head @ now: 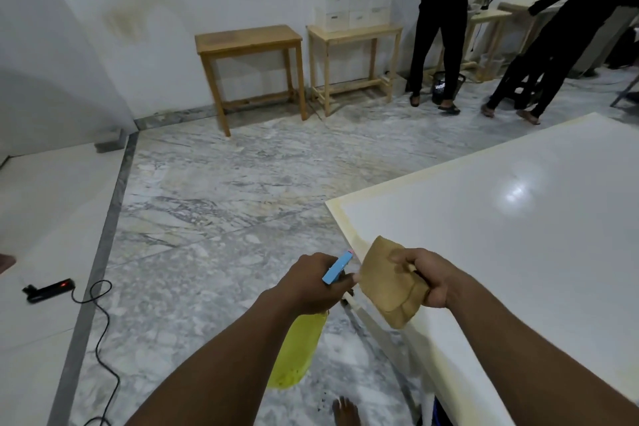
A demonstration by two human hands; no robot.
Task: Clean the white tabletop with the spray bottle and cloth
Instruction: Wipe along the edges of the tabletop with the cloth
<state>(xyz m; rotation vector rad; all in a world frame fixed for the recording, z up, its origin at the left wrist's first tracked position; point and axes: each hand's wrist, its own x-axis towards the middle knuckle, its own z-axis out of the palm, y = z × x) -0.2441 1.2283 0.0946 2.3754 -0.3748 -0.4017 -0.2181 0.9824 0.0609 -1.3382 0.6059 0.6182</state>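
Left hand point(313, 282) closed around the neck of the spray bottle point(297, 349): fingers wrapped, one seemingly on the trigger under the blue head, though the trigger itself is hidden by the knuckles. Yellow-green body hangs below the grip, out over the marble floor point(207, 190), not over the table. Nozzle points up and away from the grip, toward the cloth.

Right hand point(430, 278) pinched shut on the cloth point(387, 284), a folded tan pad. Thumb on the near face, fingers behind. Cloth spreads forward and down from the grip, its lower edge over the near corner rim of the white tabletop point(501, 252); whether it touches the rim, cannot tell from this angle.

Tabletop runs off beyond and to the outside of the right-hand grip. Glossy, bare, one light glare far out. Yellowish band along its edges.

Step in hand, by my reading: wetting the cloth, or about to spray the near corner.

To do it well:
- keep nozzle just short of the cloth so mist lands on fabric, not the floor
- short squeezes; damp, not dripping
- keep the pad folded flat for a broad wiping face
- swing both hands inward over the top before spraying the surface
- start at the near corner, overlapping strokes outward, extra passes on the stained edge band
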